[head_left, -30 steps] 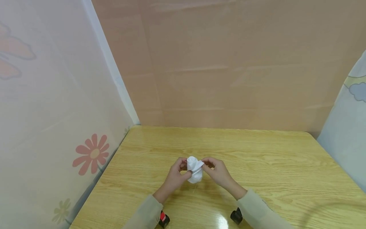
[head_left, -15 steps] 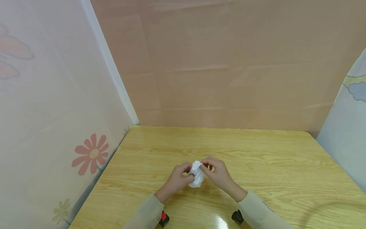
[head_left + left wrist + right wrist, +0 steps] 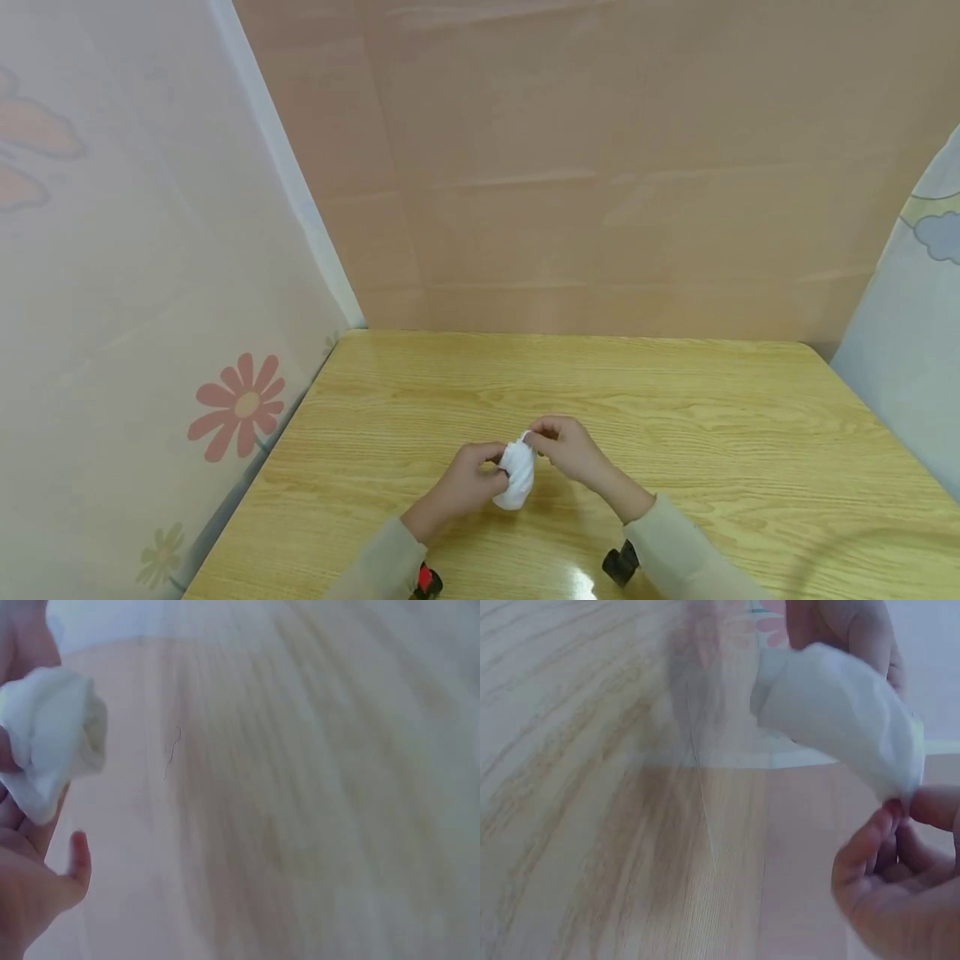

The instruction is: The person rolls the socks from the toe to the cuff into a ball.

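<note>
While holding up a white, spirally creased roll (image 3: 517,479) above the yellow wood-grain worktop (image 3: 675,400), nearer its left edge than its right, grasping the side with the left hand (image 3: 461,487) and pinching the tip (image 3: 526,436) with the right hand (image 3: 573,450). Slanting, in the head view, along the roll's long axis, aiming that tip toward the far edge and slightly right. In the right wrist view, tapering from a blunt end. In the left wrist view, showing layered folds (image 3: 94,735). Only from the head, revealing pale khaki sleeves (image 3: 678,542).
</note>
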A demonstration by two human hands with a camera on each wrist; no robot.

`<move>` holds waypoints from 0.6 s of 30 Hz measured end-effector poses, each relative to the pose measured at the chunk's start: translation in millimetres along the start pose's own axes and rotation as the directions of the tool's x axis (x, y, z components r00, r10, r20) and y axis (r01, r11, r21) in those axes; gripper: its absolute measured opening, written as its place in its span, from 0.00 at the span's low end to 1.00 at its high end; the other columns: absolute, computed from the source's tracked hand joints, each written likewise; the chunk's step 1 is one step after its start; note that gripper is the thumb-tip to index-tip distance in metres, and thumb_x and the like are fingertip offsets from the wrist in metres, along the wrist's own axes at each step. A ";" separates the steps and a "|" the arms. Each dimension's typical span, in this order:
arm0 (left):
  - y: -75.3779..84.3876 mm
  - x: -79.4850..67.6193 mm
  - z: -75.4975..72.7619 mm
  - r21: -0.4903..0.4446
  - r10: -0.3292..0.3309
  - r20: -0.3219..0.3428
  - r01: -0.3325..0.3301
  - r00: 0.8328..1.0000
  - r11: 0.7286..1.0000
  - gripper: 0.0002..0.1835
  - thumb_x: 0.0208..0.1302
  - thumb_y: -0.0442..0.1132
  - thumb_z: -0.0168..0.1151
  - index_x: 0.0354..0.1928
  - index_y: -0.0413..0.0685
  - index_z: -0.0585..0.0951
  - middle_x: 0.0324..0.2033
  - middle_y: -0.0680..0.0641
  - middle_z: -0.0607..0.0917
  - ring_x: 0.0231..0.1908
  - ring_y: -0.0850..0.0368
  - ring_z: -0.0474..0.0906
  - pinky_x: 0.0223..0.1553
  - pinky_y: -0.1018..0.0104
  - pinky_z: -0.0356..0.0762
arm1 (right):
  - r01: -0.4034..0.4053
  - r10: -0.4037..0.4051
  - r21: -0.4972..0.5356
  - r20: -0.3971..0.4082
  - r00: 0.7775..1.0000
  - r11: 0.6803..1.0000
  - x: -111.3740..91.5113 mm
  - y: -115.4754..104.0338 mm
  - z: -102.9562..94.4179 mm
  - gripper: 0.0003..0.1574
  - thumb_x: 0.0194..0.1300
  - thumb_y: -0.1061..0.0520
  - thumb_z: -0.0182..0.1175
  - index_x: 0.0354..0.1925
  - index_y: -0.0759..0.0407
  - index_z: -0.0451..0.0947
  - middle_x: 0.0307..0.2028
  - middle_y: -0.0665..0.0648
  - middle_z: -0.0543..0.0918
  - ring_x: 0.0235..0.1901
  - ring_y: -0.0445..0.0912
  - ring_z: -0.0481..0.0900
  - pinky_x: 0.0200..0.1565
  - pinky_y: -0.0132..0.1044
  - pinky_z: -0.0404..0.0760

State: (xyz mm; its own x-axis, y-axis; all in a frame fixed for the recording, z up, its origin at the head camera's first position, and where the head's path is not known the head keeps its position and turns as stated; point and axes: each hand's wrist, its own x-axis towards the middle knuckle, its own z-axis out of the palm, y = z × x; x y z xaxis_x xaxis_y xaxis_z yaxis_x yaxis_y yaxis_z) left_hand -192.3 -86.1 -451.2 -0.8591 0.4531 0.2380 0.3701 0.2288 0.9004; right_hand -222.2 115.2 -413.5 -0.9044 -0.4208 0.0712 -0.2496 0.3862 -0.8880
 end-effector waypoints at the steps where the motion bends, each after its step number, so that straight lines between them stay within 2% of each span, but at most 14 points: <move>1: -0.2 -1.6 -0.6 -0.054 -0.050 -0.003 0.050 0.999 0.997 0.14 0.57 0.24 0.53 0.42 0.39 0.83 0.36 0.45 0.85 0.36 0.64 0.75 0.38 0.70 0.75 | 0.014 -0.015 0.008 0.037 0.999 1.000 0.1 1.0 -2.3 0.12 0.69 0.58 0.55 0.38 0.67 0.80 0.30 0.54 0.81 0.29 0.46 0.74 0.30 0.35 0.76; 3: -0.5 -3.6 -1.7 -0.119 -0.108 -0.011 0.106 0.994 0.987 0.16 0.59 0.26 0.53 0.48 0.37 0.83 0.40 0.42 0.84 0.41 0.61 0.76 0.43 0.66 0.75 | 0.040 -0.043 0.033 0.103 0.994 0.999 0.2 2.9 -6.2 0.13 0.70 0.58 0.55 0.40 0.67 0.80 0.31 0.55 0.81 0.30 0.47 0.76 0.32 0.37 0.78; 5: -0.8 -3.9 -2.5 -0.157 -0.113 -0.009 0.110 0.994 0.982 0.17 0.60 0.26 0.53 0.50 0.35 0.81 0.43 0.39 0.84 0.44 0.59 0.76 0.48 0.62 0.74 | 0.070 -0.077 0.056 0.138 0.987 0.996 0.2 4.4 -9.2 0.13 0.71 0.59 0.54 0.40 0.68 0.79 0.32 0.56 0.81 0.30 0.46 0.77 0.34 0.38 0.79; 9: 0.5 -2.3 -2.7 -0.259 -0.123 0.007 0.121 0.992 0.958 0.18 0.60 0.25 0.53 0.54 0.32 0.77 0.46 0.35 0.83 0.45 0.59 0.76 0.50 0.60 0.72 | 0.123 -0.140 0.118 0.148 0.979 0.985 0.2 7.7 -13.2 0.12 0.70 0.61 0.54 0.41 0.72 0.78 0.35 0.60 0.81 0.32 0.40 0.77 0.37 0.38 0.80; 14: 2.0 -1.7 -2.3 -0.412 -0.152 0.044 0.156 0.987 0.898 0.23 0.61 0.26 0.51 0.60 0.28 0.69 0.51 0.33 0.80 0.46 0.61 0.77 0.50 0.63 0.73 | 0.169 -0.199 0.189 0.152 0.968 0.967 -0.3 15.3 -15.0 0.13 0.69 0.64 0.54 0.43 0.77 0.76 0.38 0.67 0.81 0.33 0.36 0.78 0.38 0.36 0.81; 18: 1.3 -2.4 -3.1 -0.445 -0.149 0.077 0.168 0.986 0.880 0.24 0.63 0.28 0.53 0.61 0.28 0.68 0.52 0.37 0.81 0.49 0.60 0.77 0.53 0.62 0.72 | 0.185 -0.218 0.211 0.150 0.964 0.960 -0.8 18.4 -13.1 0.13 0.68 0.65 0.54 0.43 0.78 0.76 0.38 0.69 0.81 0.34 0.36 0.79 0.39 0.37 0.82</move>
State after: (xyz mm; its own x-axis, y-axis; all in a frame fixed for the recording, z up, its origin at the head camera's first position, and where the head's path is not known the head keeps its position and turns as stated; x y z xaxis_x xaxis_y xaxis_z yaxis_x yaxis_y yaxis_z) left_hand -190.8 -89.5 -449.5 -0.8749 0.4790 0.0719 0.0238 -0.1058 0.9941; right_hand -230.6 133.4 -423.9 -0.7656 -0.6132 0.1944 -0.3336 0.1200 -0.9350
